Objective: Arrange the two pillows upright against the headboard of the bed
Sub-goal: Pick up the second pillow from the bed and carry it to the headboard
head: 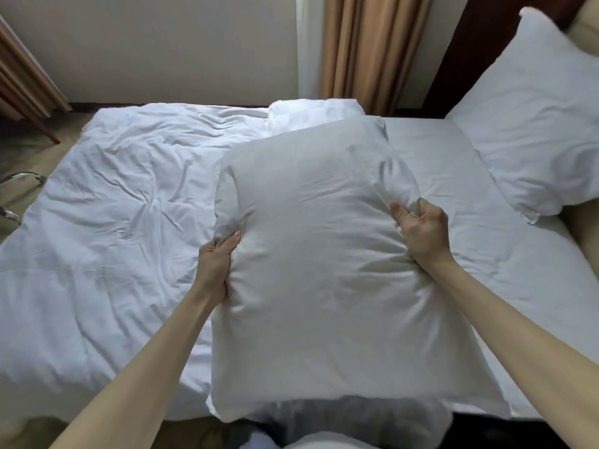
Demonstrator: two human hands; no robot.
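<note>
Both hands, left hand (217, 261) and right hand (421, 232), clench the side edges of a soft, light pillow (324, 264) held above the bed's (453, 157) near edge; side grips suit its floppiness.

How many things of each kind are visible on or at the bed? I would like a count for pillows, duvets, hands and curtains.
Pillows: 2, the held pillow and the far pillow
Duvets: 1, the duvet
Hands: 2, the left hand and the right hand, both gripping the held pillow
Curtains: 2, the middle curtain and the left curtain
Total: 7
</note>
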